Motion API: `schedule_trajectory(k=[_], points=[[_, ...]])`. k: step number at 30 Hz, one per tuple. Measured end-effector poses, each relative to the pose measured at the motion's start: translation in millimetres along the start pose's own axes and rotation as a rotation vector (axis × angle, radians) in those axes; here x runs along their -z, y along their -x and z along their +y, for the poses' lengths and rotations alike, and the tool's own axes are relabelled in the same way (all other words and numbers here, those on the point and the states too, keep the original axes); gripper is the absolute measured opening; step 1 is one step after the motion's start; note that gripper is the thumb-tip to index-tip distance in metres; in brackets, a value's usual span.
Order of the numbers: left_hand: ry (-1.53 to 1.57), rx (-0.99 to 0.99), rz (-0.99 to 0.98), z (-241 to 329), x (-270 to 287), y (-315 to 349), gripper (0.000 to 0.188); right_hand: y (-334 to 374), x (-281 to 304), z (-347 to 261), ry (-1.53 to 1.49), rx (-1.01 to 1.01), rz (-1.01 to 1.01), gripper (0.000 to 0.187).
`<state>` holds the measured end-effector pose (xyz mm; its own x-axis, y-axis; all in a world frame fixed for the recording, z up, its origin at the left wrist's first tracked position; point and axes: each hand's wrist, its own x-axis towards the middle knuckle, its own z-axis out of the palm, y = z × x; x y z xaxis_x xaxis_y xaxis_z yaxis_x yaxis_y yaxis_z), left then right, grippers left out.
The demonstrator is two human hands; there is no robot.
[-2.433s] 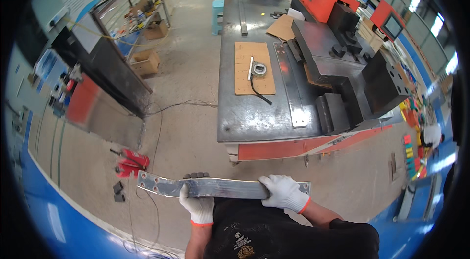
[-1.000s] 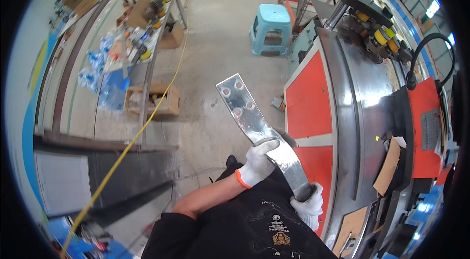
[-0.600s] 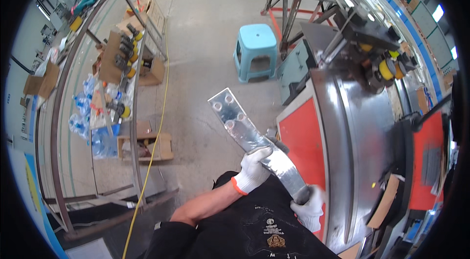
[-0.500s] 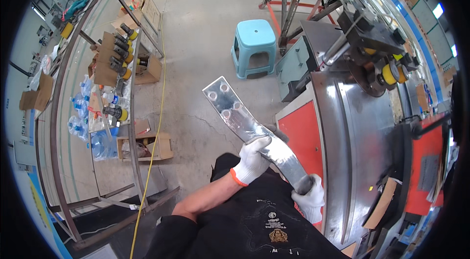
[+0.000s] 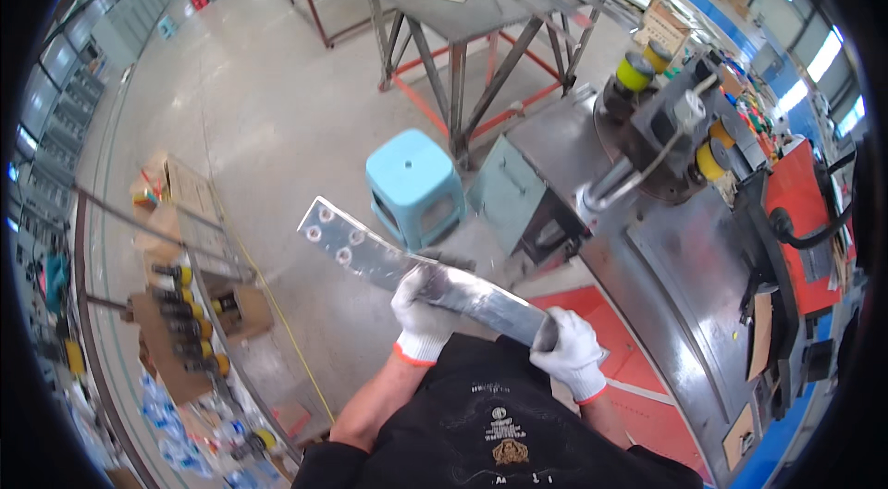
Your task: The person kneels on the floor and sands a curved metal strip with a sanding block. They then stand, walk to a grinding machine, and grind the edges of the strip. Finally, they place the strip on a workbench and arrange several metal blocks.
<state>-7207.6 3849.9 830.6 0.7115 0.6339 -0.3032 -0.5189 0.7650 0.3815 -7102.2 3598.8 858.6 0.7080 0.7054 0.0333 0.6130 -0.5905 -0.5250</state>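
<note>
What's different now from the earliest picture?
The light-blue plastic stool is now much nearer, and the steel-topped red workbench lies farther right. The flat silvery metal bar, roughly level before, now slants with its left end uppermost in view. The white-gloved left hand and right hand both keep hold of it.

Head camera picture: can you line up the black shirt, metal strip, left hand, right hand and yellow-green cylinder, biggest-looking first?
1. Black shirt
2. Metal strip
3. Left hand and right hand: too alike to rank
4. Yellow-green cylinder
</note>
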Motion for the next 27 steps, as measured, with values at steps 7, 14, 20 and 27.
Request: schedule_trajectory(k=[7, 14, 20, 27], points=[[-0.056, -0.159, -0.460, 101, -65, -95, 0.039, -128, -17, -81, -0.113, -0.066, -0.121, 0.069], [-0.283, -0.028, -0.858, 135, -108, -190, 0.057, -291, -23, -131, -0.856, 0.049, -0.472, 0.052], [-0.890, 0.129, -0.467, 125, -179, -248, 0.055, -331, -79, -128, -1.577, 0.005, -0.224, 0.025], [-2.184, -0.215, -0.365, 126, -68, -195, 0.133, -383, -83, -98, -1.809, -0.281, -0.068, 0.034]])
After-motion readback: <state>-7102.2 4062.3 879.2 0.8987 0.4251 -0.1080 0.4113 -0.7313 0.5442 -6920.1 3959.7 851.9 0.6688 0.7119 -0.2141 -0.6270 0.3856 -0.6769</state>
